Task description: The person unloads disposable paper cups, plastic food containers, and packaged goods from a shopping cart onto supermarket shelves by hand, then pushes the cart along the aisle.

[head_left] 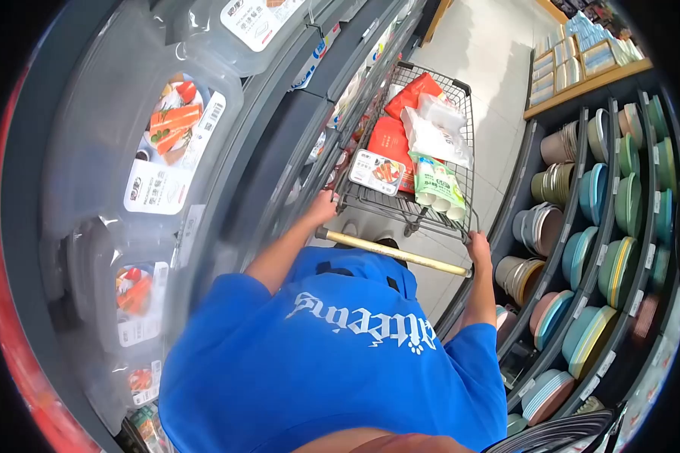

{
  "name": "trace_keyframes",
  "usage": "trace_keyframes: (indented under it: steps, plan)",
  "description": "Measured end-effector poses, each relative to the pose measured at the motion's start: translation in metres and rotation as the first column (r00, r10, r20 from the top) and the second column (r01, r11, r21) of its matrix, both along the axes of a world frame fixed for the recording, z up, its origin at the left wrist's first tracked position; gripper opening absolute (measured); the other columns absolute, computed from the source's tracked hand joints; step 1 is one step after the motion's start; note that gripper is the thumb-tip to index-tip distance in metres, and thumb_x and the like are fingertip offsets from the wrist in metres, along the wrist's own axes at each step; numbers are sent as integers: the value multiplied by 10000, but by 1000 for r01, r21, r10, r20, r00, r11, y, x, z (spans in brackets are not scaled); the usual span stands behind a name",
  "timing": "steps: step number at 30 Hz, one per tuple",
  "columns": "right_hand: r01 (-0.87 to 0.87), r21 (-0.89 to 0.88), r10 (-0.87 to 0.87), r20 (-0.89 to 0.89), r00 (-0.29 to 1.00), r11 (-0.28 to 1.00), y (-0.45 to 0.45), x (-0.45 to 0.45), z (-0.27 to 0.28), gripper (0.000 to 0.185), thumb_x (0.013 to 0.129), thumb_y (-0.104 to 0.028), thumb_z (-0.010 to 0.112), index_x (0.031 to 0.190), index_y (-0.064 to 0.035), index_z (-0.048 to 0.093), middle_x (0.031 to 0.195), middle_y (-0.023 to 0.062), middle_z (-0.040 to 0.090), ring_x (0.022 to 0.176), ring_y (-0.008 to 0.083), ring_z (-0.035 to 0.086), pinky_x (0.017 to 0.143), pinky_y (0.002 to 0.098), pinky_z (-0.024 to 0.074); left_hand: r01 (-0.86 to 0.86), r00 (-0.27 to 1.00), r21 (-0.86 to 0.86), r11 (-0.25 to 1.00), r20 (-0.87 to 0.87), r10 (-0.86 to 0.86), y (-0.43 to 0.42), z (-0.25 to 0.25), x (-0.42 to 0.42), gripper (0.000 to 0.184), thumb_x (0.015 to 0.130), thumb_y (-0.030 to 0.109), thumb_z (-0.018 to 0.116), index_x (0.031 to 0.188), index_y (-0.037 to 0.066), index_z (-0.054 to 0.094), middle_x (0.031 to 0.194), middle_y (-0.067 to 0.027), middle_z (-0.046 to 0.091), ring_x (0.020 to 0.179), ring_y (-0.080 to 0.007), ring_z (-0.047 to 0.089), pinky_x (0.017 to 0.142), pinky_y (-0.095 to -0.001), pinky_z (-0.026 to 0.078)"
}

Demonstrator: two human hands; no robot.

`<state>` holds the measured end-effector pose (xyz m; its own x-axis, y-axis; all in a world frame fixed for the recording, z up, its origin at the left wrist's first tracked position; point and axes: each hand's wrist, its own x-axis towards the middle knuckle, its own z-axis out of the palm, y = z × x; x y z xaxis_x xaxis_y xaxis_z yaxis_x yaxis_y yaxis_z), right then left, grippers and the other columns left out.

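Observation:
A wire shopping cart [470, 140] stands in front of me, its pale yellow push bar [397, 253] crossing close to my waist. My left hand [324, 208] is closed around the cart's frame at the near left corner, ahead of the bar. At the near right corner, my right hand [478, 249] also grips the frame. Inside the cart lie a clear food container [378, 173] with a printed label, red packages [390, 143], a white plastic bag [434, 136] and a green-and-white pack of rolls [438, 187].
Shelving on my left holds clear plastic food boxes [177, 143], close to my left arm. Along the right, a rack [588, 279] carries stacked coloured bowls [612, 272]. The tiled aisle floor [499, 83] runs ahead, past a wooden display [582, 83].

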<state>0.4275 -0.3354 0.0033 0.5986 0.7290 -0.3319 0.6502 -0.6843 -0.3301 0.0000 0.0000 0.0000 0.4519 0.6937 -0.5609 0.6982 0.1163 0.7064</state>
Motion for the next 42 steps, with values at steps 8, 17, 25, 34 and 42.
trace_keyframes:
  steps: [8,17,25,34,42]
  plan:
    - [-39,12,39,-21,999,999,44,41,-2,179,833,-64,672,1010,-39,679,1022,266,604,958,464,618,834,498,511,98,995,207,974,-51,-89,37,-36,30,293,934,70,551,1217,4,587,1122,-180,564,736,-267,672,707,-414,550]
    - [-29,35,29,-21,999,999,100,71,-30,238,753,-53,755,973,-14,672,989,253,605,922,455,622,823,481,521,-14,1000,92,996,18,12,94,-45,67,549,885,11,587,1413,89,460,1292,-224,574,1019,-332,595,873,-424,488]
    - [-14,-55,16,30,999,998,146,106,-37,180,800,-60,699,974,-20,679,1006,258,605,939,457,626,825,502,526,402,891,320,858,-353,-286,132,-4,128,902,808,73,676,1581,172,221,1412,-269,475,1110,-444,623,913,-520,515]
    - [-84,-267,138,188,972,960,176,126,-42,207,822,-160,691,1026,-125,683,1124,198,599,911,400,693,740,507,580,580,744,274,768,-563,-361,162,-3,171,279,777,165,760,1021,36,718,1121,-254,665,974,-413,695,848,-478,573]
    - [-117,-229,145,105,984,966,188,144,-42,415,727,-343,871,1038,-133,694,1131,187,582,895,378,693,750,484,579,608,692,255,752,-634,-345,180,-26,183,454,770,347,842,1084,47,709,1211,-220,613,1053,-407,664,893,-486,558]
